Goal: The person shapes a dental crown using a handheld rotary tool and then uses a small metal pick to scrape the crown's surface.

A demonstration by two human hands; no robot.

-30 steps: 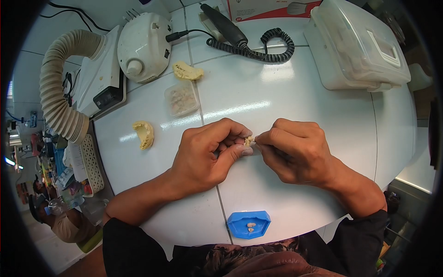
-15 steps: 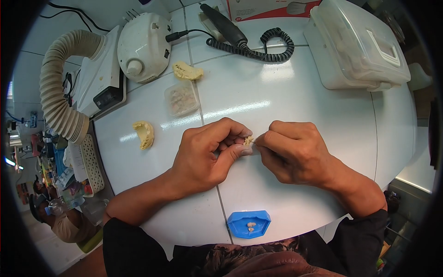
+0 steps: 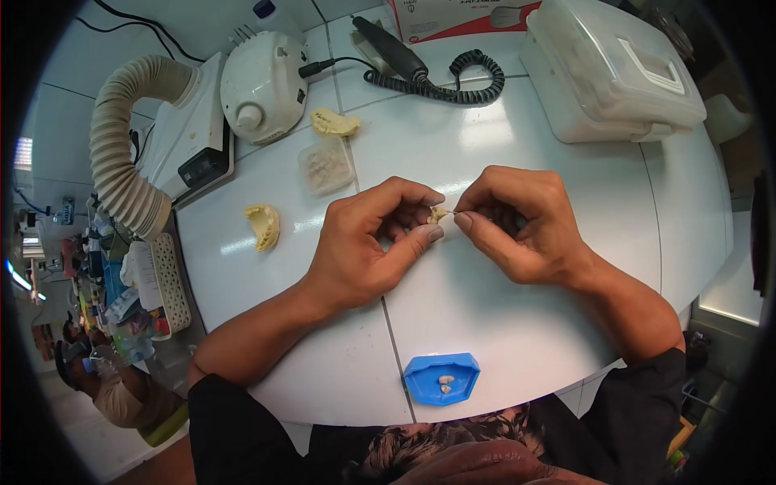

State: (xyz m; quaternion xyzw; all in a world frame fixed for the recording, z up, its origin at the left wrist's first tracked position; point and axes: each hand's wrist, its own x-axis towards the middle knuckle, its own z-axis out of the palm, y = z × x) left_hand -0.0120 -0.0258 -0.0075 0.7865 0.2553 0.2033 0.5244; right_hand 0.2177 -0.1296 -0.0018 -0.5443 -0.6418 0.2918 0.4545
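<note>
My left hand (image 3: 364, 242) pinches a small yellowish tooth-model piece (image 3: 436, 216) between thumb and fingers, above the middle of the white table. From the other side, my right hand (image 3: 529, 230) grips a thin metal pin-like tool (image 3: 451, 212) between thumb and forefinger. The tool's tip reaches the piece or nearly so; its other end is hidden in the fingers. Close to my body, a blue tray (image 3: 418, 391) holds a few small tooth-coloured pieces (image 3: 445, 380). Left of my left hand stands a curved yellow dental cast (image 3: 264, 227).
Farther back are another yellow cast (image 3: 335, 123) and a clear tub (image 3: 326, 166) of pale bits. A white motor unit (image 3: 263, 87), ribbed hose (image 3: 113, 137), black handpiece (image 3: 391, 48) with coiled cord and lidded plastic box (image 3: 610, 73) line the rear. A person (image 3: 121, 388) sits far left.
My right hand has rolled over, so its thumb and inner side show more. Both hands sit a little higher in view, still at the small piece. The whole scene has shifted slightly.
</note>
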